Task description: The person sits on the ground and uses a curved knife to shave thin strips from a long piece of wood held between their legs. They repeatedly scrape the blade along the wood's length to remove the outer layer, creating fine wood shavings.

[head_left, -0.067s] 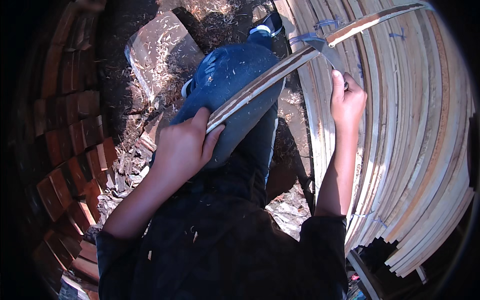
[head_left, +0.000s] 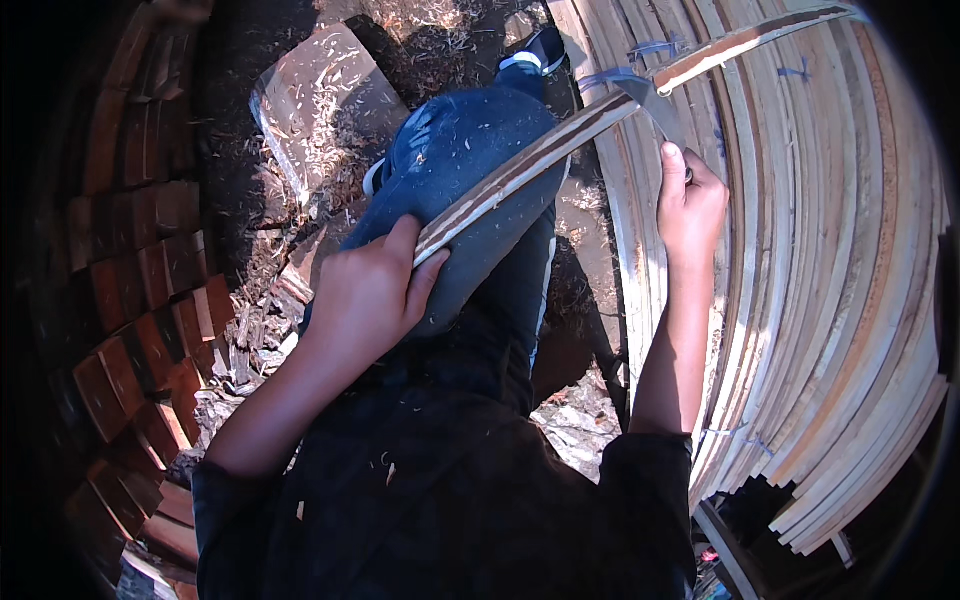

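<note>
A long pale wooden strip [head_left: 535,157] with a dark brown streak of bark runs from my lap up to the far right. My left hand [head_left: 372,285] is closed round its near end, with the thumb along the side. The strip passes over my thigh in blue jeans [head_left: 470,130]. In my right hand [head_left: 692,200] is a knife [head_left: 655,108], its handle mostly hidden by the fingers and the thumb stretched up toward the blade. The broad metal blade lies across the strip beyond my knee.
Long pale wooden strips [head_left: 800,250] lie stacked along the right, some tied with blue cord. At the left stand piles of reddish-brown wood blocks [head_left: 130,370]. A flat slab [head_left: 325,110] strewn with shavings lies on the ground ahead, near my shoe [head_left: 540,50].
My right hand and the knife have shifted very slightly left and toward me. My left hand and the wooden strip look unmoved.
</note>
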Action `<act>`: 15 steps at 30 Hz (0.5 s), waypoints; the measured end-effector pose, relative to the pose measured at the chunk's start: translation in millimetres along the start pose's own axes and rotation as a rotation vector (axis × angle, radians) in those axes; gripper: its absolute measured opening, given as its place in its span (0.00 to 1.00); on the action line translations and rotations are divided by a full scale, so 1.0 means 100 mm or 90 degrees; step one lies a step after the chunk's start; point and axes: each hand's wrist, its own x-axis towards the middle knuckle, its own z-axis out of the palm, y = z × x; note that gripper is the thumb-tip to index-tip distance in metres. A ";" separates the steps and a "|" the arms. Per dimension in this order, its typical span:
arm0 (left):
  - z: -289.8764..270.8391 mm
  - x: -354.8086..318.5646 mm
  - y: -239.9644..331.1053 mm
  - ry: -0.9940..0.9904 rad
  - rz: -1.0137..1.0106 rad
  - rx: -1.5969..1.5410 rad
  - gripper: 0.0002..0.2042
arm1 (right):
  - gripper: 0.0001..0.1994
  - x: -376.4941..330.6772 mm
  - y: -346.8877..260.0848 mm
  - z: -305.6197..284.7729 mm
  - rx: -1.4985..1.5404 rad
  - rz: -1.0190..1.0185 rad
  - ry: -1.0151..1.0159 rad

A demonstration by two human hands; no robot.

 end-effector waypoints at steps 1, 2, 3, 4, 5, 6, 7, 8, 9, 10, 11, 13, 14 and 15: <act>0.02 0.00 -0.01 0.015 0.003 -0.005 0.12 | 0.24 -0.03 -0.03 0.03 0.036 0.010 -0.011; 0.03 0.00 -0.01 0.019 0.005 -0.001 0.12 | 0.24 -0.07 -0.08 0.05 0.072 0.020 -0.023; 0.03 -0.01 -0.02 0.023 0.008 0.003 0.12 | 0.24 -0.08 -0.15 0.05 0.055 0.018 -0.038; 0.04 -0.02 -0.02 0.027 0.011 0.007 0.12 | 0.24 -0.12 -0.25 0.01 0.044 0.007 -0.054; 0.05 -0.02 -0.03 0.035 0.004 0.011 0.12 | 0.24 -0.17 -0.41 -0.05 0.033 -0.008 -0.073; 0.05 -0.02 -0.03 0.038 -0.001 0.015 0.12 | 0.24 -0.23 -0.52 -0.06 0.023 -0.017 -0.092; 0.05 -0.03 -0.02 0.042 -0.006 0.020 0.13 | 0.24 -0.28 -0.57 -0.01 0.012 -0.072 -0.082; 0.04 -0.04 -0.03 0.038 -0.011 0.013 0.13 | 0.24 -0.29 -0.62 0.01 -0.008 -0.095 -0.085; 0.03 -0.05 -0.03 0.034 -0.016 0.006 0.13 | 0.25 -0.25 -0.58 0.01 -0.022 -0.087 -0.061; 0.01 -0.06 -0.04 0.030 -0.022 -0.001 0.13 | 0.25 -0.15 -0.50 0.01 -0.036 -0.081 -0.037; -0.01 -0.04 -0.02 0.019 -0.019 -0.006 0.13 | 0.26 0.05 -0.35 -0.08 -0.006 0.004 -0.025; -0.06 -0.01 -0.01 0.000 -0.020 -0.014 0.13 | 0.27 0.12 -0.28 -0.09 -0.055 -0.012 -0.022; -0.06 0.00 0.00 -0.009 -0.029 -0.028 0.13 | 0.27 0.11 -0.30 -0.03 -0.005 0.029 -0.052; -0.05 -0.01 0.01 -0.017 -0.039 -0.043 0.12 | 0.27 0.05 -0.32 0.02 0.054 0.024 -0.050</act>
